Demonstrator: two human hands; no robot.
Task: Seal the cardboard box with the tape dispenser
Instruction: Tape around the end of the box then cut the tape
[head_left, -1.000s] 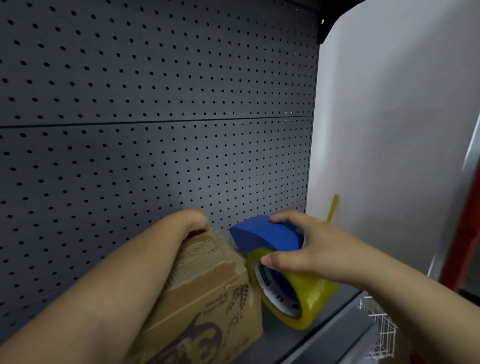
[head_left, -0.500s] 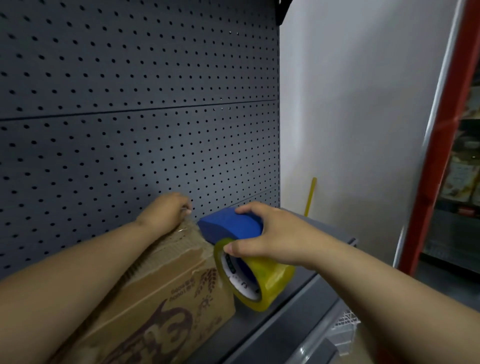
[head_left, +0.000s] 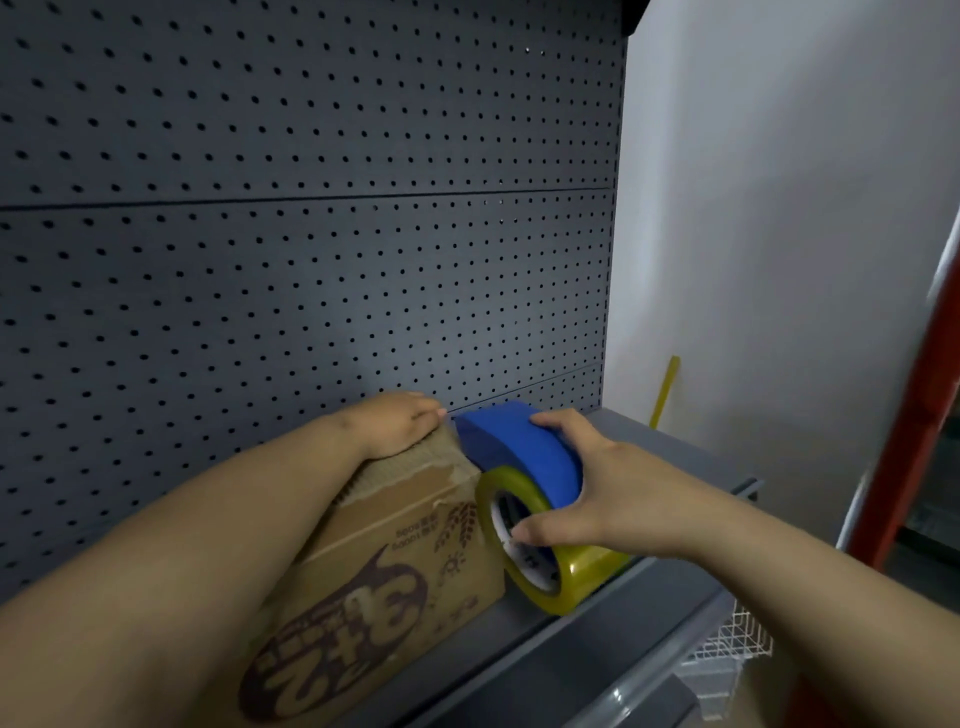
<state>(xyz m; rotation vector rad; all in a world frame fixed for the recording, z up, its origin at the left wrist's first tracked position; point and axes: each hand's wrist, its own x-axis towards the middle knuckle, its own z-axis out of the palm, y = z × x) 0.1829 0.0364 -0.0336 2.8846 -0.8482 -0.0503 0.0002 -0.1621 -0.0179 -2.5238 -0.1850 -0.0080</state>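
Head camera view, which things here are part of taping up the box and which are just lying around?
In use: cardboard box; tape dispenser with its yellowish tape roll; left hand pressing the box top; right hand gripping the dispenser.

Lying about: yellow stick against the wall; white wire basket; pegboard.

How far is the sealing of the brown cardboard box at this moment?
Done: clear tape seems to lie along the top of the brown printed cardboard box, though glare makes it uncertain. In hand: the left hand presses the box's far top edge; the right hand holds the blue tape dispenser with its yellowish roll at the box's end. Left: cut the tape and press it down.
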